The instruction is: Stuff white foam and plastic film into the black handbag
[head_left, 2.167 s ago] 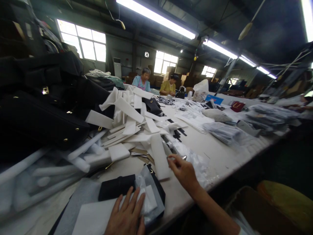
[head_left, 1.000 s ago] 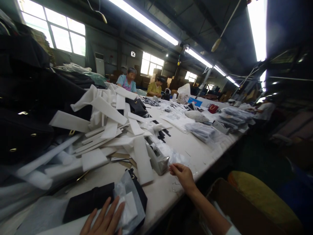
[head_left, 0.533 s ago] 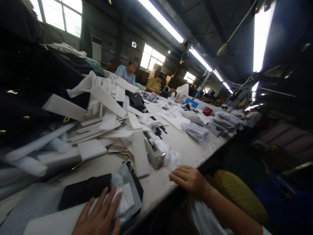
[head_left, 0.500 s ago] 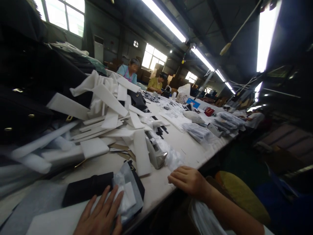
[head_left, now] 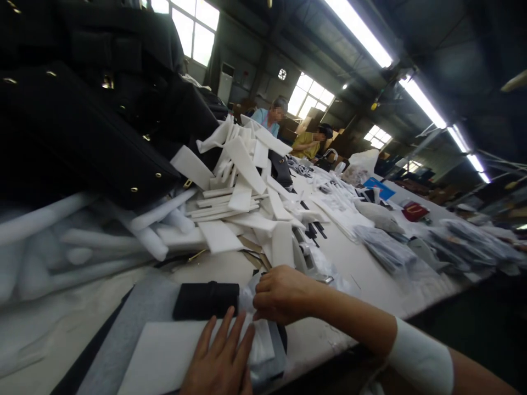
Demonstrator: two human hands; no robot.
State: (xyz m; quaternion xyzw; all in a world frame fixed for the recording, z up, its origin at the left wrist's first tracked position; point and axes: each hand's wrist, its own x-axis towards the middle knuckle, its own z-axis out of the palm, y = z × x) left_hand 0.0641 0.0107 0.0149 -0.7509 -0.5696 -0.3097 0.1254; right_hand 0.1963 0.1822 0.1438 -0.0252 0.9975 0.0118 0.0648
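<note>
My left hand (head_left: 220, 359) lies flat with fingers stretched out on a white foam sheet (head_left: 164, 356) and crumpled translucent wrapping (head_left: 259, 340) at the table's near edge. My right hand (head_left: 280, 293) has its fingers curled and pinched over that wrapping, just beside a small black pouch (head_left: 206, 300). What the pinch holds is hidden. A grey felt sheet (head_left: 140, 307) lies under the foam sheet.
A heap of white foam strips (head_left: 242, 186) and black bags (head_left: 82, 131) rises at the left. A tape dispenser (head_left: 307, 258) stands past my right hand. Grey packets (head_left: 382, 247) line the right side. Two people (head_left: 272, 115) sit at the far end.
My right hand has moved left from the table's edge near the tape dispenser onto the wrapping beside my left hand. The view has swung left.
</note>
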